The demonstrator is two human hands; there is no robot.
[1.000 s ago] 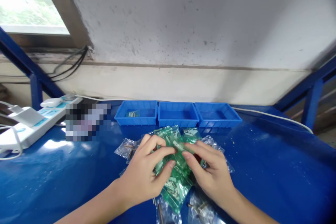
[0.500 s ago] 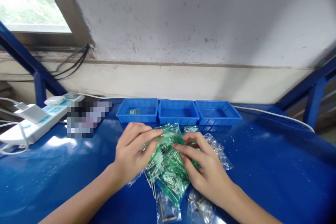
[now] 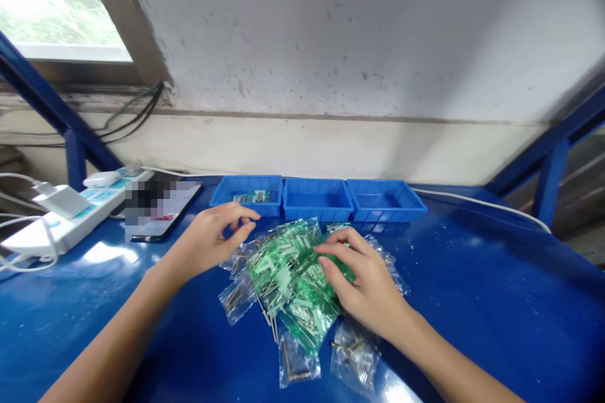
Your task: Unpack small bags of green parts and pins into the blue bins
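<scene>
A heap of green plastic bags [image 3: 274,264] with small metal parts inside lies in the middle of the table. My left hand [image 3: 220,236] hovers left of the heap, just in front of the left blue bin [image 3: 246,208]. Its fingers are curved and apart, with nothing seen in them. On the right side of the heap, my right hand [image 3: 362,274] rests with bent, parted fingers touching the green bags. Inside the left bin lie small green bags [image 3: 255,196]. Clear bags with screws or pins [image 3: 297,359] surround the heap; a further clear bag [image 3: 357,352] sits nearest me.
Beside the left bin stand the middle blue bin [image 3: 317,211] and the right blue bin [image 3: 385,211], along the wall. A white power strip [image 3: 61,220] with plugs and cables is at the left, next to a phone-like device [image 3: 163,220]. Blue frame bars rise at both sides.
My left hand has moved left, away from the heap, uncovering clear bags there. More green bagged parts now show in the left bin. My right hand stays over the heap.
</scene>
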